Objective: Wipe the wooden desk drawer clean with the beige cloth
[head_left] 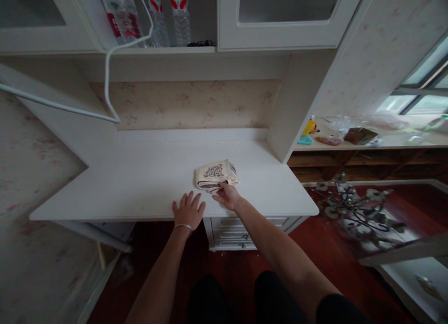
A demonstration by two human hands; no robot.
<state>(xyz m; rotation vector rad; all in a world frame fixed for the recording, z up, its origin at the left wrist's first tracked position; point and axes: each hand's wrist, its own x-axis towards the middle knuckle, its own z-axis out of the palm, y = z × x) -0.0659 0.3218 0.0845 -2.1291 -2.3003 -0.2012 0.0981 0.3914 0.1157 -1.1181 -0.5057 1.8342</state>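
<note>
honestly not much to read here; the only lettering is on the water bottles [154,13] up on the shelf, well above and beyond the fingertips of both hands; they've got red-and-white labels with some white marks on the red band, but it's too blurry to make out any word or brand; the folded cloth [216,174] right at the right hand's fingertips [219,190] has a dark ornamental pattern on top, not letters as far as I can tell; no numbers or signs that I can read.

Home room, built-in desk.
Beyond the hands: white desk [140,174], floral wallpaper [189,104], glass-door cabinets [280,20], wooden floor [245,268] below.
</note>
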